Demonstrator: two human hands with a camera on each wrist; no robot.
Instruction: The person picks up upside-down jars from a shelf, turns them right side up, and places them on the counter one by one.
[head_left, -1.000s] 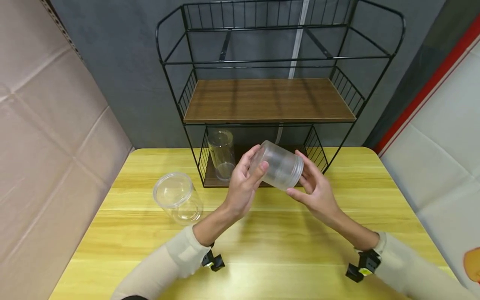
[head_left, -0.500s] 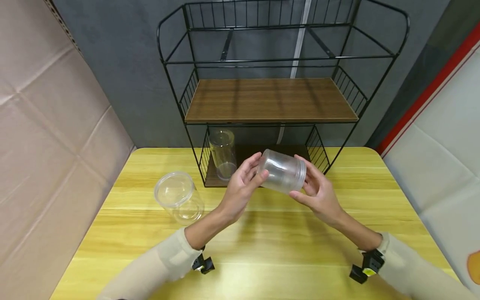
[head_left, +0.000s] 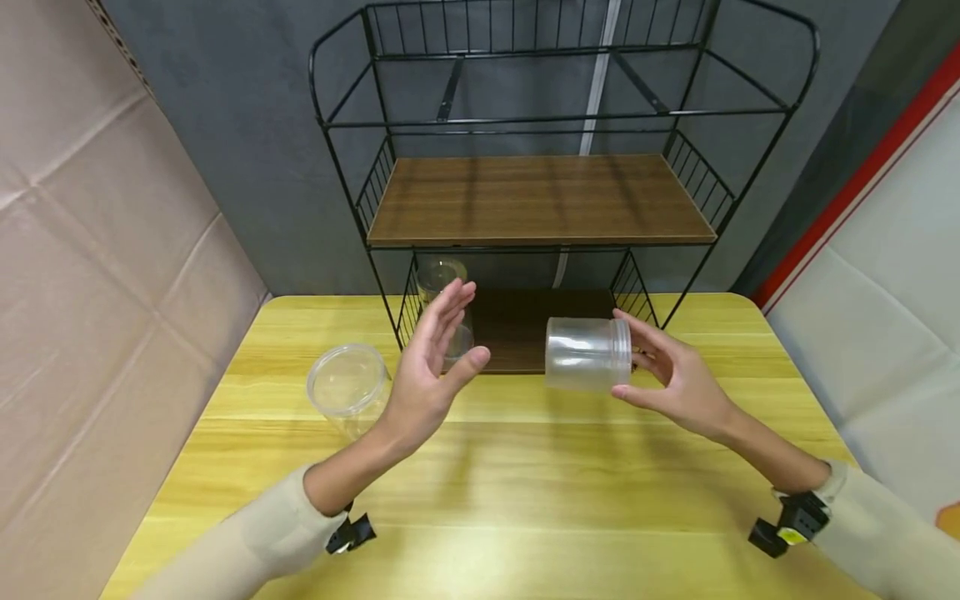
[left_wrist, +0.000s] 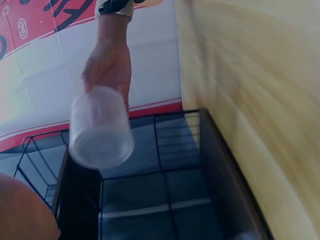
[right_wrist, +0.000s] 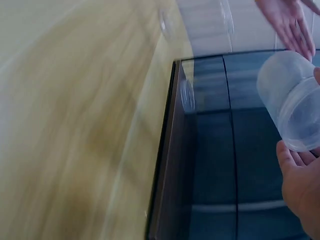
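Note:
My right hand (head_left: 675,379) grips a clear plastic jar (head_left: 583,353) near its threaded mouth, between the thumb below and the fingers above. The jar lies sideways in the air before the rack's lower shelf, its base toward the left. My left hand (head_left: 431,367) is apart from it, fingers extended and thumb spread, holding nothing. Beside the left forearm a second clear jar (head_left: 347,383) stands on the table, partly hidden by that hand. A tall clear jar (head_left: 441,273) stands at the left of the lower shelf, mostly behind the left fingers. In the left wrist view the held jar (left_wrist: 100,127) shows its base.
A black wire rack (head_left: 525,123) stands at the back of the yellow wooden table (head_left: 525,500). Its middle brown board (head_left: 540,200) overhangs the lower shelf (head_left: 510,333). A pale sheet hangs at the left and a white, red-edged one at the right.
My left hand has let go of the jar and moved left. The right hand has carried the jar to the right and turned it nearly level.

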